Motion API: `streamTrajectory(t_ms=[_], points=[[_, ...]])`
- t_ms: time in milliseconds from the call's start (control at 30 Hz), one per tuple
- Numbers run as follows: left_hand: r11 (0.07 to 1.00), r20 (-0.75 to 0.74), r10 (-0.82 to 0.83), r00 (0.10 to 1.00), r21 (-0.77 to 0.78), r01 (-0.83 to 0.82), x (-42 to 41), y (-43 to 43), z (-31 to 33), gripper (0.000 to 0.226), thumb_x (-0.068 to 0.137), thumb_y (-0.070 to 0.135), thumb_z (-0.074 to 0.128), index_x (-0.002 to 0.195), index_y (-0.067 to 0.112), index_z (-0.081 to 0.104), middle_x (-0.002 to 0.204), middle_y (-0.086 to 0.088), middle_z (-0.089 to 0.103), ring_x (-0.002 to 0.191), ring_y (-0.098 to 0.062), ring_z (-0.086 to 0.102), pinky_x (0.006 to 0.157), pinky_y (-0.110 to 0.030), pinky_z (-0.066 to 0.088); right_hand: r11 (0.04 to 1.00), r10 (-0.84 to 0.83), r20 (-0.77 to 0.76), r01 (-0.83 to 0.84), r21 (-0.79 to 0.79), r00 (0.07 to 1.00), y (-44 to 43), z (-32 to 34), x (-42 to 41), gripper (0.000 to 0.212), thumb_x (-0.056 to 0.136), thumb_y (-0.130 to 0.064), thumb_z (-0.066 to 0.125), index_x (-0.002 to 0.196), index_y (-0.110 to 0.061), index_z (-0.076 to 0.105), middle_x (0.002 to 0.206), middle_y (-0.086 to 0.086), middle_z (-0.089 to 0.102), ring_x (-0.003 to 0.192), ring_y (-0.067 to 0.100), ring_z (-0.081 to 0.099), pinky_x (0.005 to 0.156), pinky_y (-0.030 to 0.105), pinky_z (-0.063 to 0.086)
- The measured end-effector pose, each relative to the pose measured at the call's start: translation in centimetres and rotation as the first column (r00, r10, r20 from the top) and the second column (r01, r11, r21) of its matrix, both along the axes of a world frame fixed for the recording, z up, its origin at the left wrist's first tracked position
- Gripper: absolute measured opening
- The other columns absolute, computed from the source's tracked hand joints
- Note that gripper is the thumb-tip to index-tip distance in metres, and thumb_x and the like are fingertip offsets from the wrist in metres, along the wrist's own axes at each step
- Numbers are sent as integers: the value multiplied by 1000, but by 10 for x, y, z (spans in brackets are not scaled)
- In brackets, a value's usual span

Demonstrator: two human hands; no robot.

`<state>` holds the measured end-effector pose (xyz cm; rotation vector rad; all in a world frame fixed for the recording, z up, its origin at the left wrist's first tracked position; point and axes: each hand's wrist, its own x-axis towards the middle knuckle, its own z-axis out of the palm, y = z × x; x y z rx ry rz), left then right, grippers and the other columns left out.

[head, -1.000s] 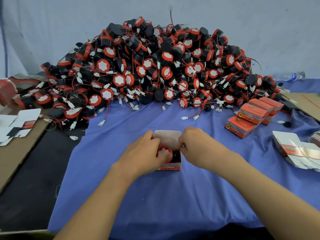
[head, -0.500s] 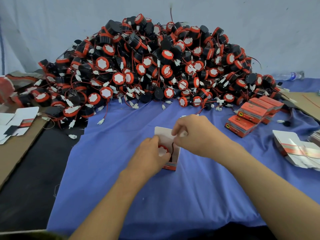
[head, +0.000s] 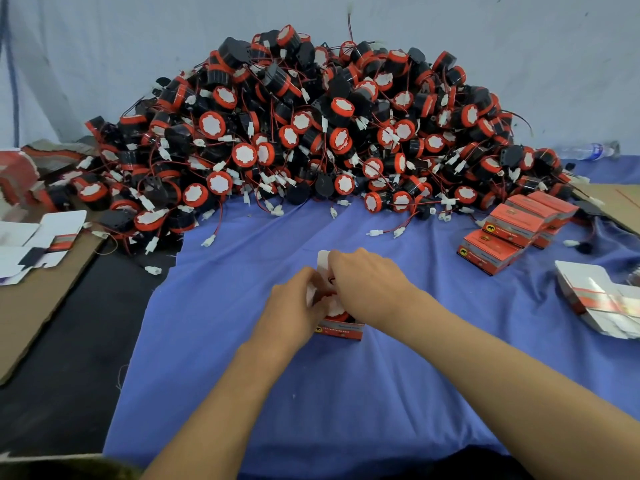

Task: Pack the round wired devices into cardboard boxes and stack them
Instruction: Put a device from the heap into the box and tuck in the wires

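Right hand [head: 367, 289] has dropped from the flap [head: 323, 258] onto the device [head: 333, 305], seated in the open box [head: 341, 331] on blue cloth [head: 242, 358]; fingertips hidden, grip undetermined. Left hand [head: 296, 303] grips the box side. Device judged light, rigid, wire [head: 331, 280] floppy: hold the body. Loose pile [head: 311, 133] behind, packed boxes [head: 502, 237] right; neither obstructs.

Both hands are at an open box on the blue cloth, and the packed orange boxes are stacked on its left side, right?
No: the head view shows the packed orange boxes stacked on its right side. The left hand and right hand are at the open box on the blue cloth.
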<state>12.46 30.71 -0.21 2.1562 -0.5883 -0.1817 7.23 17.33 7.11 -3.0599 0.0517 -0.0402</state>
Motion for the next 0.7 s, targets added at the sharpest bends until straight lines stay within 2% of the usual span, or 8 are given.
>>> streamTrajectory(t_ms=[133, 233, 300, 367, 467, 567, 633, 700], points=[[999, 33, -26, 999, -34, 27, -1, 1, 0, 30, 87, 27, 79, 83, 33, 49, 73, 16, 62, 66, 10, 57, 53, -11, 40, 1000, 1, -44, -2, -29, 999, 9, -2, 6, 14, 95, -3, 49, 98, -15, 43, 89, 1, 47, 76, 23, 48, 55, 29, 28], [998, 36, -24, 999, -62, 27, -1, 3, -3, 39, 86, 17, 77, 76, 33, 43, 68, 14, 58, 59, 7, 54, 50, -11, 38, 993, 27, -48, -32, -113, 998, 16, -8, 9, 11, 96, -5, 48, 90, -14, 45, 84, -3, 36, 74, 21, 46, 64, 30, 33], [996, 22, -37, 999, -84, 39, 0, 4, -4, 33, 84, 11, 76, 81, 29, 49, 71, 8, 61, 59, -1, 51, 50, -16, 39, 996, 23, -62, -28, -86, 998, 15, -11, 13, 22, 97, -11, 46, 77, -16, 39, 78, -5, 30, 69, 19, 44, 59, 30, 28], [995, 1, -40, 999, -92, 40, 0, 6, -4, 24, 82, 8, 74, 91, 20, 56, 78, 1, 66, 67, -14, 53, 55, -27, 45, 1000, 7, -129, -5, 14, 992, 10, -14, 16, 30, 100, -21, 44, 71, -16, 37, 75, -5, 36, 71, 20, 45, 57, 30, 25], [996, 45, -53, 998, -73, 56, -1, 6, -6, 23, 83, 5, 68, 95, 19, 56, 78, 2, 66, 77, -28, 58, 64, -39, 50, 988, 37, -249, 3, 156, 968, 4, -18, 17, 39, 101, -34, 43, 68, -15, 48, 73, 2, 53, 72, 20, 52, 58, 30, 35], [989, 55, -70, 996, -127, 76, -5, 7, -12, 15, 88, 13, 64, 96, 23, 56, 79, 4, 67, 79, -29, 61, 70, -50, 54, 973, 71, -288, -3, 230, 955, -2, -18, 16, 43, 101, -45, 40, 68, -21, 54, 86, 2, 61, 87, 23, 59, 75, 36, 49], [973, 57, -76, 995, -215, 87, -9, 8, -17, 19, 86, 17, 61, 100, 29, 60, 88, 8, 69, 82, -20, 66, 72, -44, 57, 972, 83, -295, -11, 236, 952, -5, -17, 13, 37, 100, -45, 39, 69, -28, 52, 93, -3, 58, 96, 23, 57, 85, 39, 50], [944, 120, -27, 992, -323, 65, -15, 8, -26, 22, 85, 19, 60, 101, 33, 64, 98, 14, 68, 92, -9, 67, 75, -29, 56, 973, 92, -305, -19, 232, 948, -7, -18, 10, 29, 97, -45, 43, 76, -30, 56, 94, -9, 53, 101, 21, 56, 88, 38, 49]])
